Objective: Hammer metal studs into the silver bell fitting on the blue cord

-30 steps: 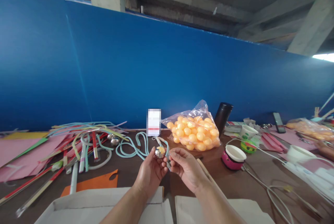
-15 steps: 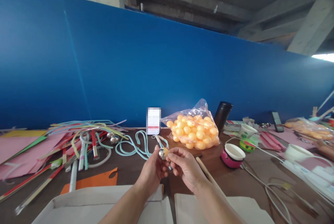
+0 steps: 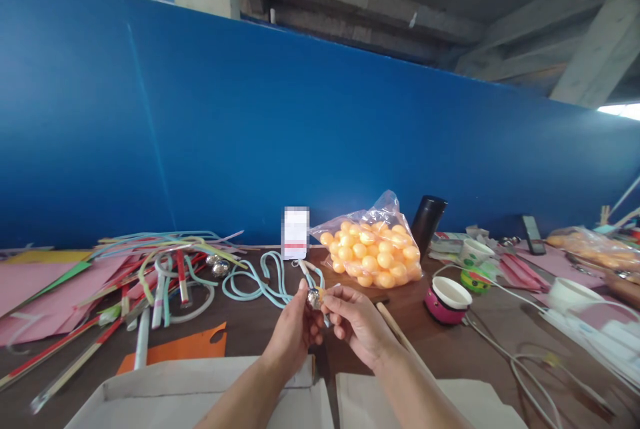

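My left hand (image 3: 294, 330) and my right hand (image 3: 356, 326) meet above the brown table (image 3: 250, 326), both pinched on one small piece: a shiny silver ball (image 3: 314, 297) with an orange ball (image 3: 321, 294) pressed against it. The left fingers hold the silver side. My right thumb and fingers close on the orange side. A light blue cord (image 3: 257, 279) lies coiled on the table just behind them.
A clear bag of orange balls (image 3: 371, 252) sits behind my hands, with a black cylinder (image 3: 427, 222) to its right. Coloured strips and sticks (image 3: 150, 269) clutter the left. Small bowls (image 3: 450, 296), cables (image 3: 525, 356) and pink sheets fill the right. White cardboard (image 3: 210, 392) lies near me.
My hands stayed together on the small balls and turned them slightly; the silver ball sits a little further right between my fingers. Nothing else moved.
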`<state>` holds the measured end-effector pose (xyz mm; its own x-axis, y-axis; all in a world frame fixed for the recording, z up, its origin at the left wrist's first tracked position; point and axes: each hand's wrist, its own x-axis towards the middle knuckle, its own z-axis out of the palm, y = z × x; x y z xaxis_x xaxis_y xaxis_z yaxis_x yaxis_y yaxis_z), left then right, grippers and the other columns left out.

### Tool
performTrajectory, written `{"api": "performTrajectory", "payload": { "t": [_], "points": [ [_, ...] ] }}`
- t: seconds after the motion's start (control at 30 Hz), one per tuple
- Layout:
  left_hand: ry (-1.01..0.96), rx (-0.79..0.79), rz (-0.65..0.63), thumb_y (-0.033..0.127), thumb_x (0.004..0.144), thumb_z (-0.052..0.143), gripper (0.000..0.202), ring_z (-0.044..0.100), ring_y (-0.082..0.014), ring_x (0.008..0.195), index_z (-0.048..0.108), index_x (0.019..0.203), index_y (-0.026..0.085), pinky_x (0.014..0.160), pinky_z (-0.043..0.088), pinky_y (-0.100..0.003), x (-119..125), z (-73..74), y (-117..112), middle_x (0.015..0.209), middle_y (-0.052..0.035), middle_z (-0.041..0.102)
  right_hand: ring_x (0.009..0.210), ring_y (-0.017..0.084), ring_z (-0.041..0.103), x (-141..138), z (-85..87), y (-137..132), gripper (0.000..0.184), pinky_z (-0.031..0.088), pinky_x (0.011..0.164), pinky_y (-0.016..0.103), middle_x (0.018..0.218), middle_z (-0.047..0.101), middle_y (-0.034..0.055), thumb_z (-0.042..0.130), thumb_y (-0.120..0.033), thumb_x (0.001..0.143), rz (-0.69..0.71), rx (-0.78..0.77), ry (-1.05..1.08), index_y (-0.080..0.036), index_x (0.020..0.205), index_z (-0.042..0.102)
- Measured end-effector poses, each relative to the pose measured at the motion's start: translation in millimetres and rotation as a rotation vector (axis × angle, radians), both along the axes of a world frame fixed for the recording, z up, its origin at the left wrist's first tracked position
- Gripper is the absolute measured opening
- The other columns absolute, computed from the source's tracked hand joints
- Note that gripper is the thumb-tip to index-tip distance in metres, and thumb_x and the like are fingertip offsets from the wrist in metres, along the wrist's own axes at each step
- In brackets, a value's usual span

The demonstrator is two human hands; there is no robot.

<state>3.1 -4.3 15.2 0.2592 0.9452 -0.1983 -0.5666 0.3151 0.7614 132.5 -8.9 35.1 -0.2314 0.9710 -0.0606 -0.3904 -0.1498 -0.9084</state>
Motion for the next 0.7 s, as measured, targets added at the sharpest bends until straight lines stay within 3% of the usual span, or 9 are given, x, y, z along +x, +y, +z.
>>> {"api": "performTrajectory", "payload": {
  "t": [0.7],
  "points": [
    [-0.001,0.006,0.000,0.065,0.074,0.050,0.053,0.042,-0.0074,0.039,0.059,0.065,0.013,0.039,0.032,-0.020,-0.1,-3.3,1.6,0.046,0.0017,0.049,0.049,0.003,0.042,-0.7,-7.7,5.0,0.015,0.033,0.040,0.013,0.067,0.060,0.0000,0.074,-0.022,0.071,0.003,0.008,0.054,-0.014,0.074,0.062]
  ]
}}
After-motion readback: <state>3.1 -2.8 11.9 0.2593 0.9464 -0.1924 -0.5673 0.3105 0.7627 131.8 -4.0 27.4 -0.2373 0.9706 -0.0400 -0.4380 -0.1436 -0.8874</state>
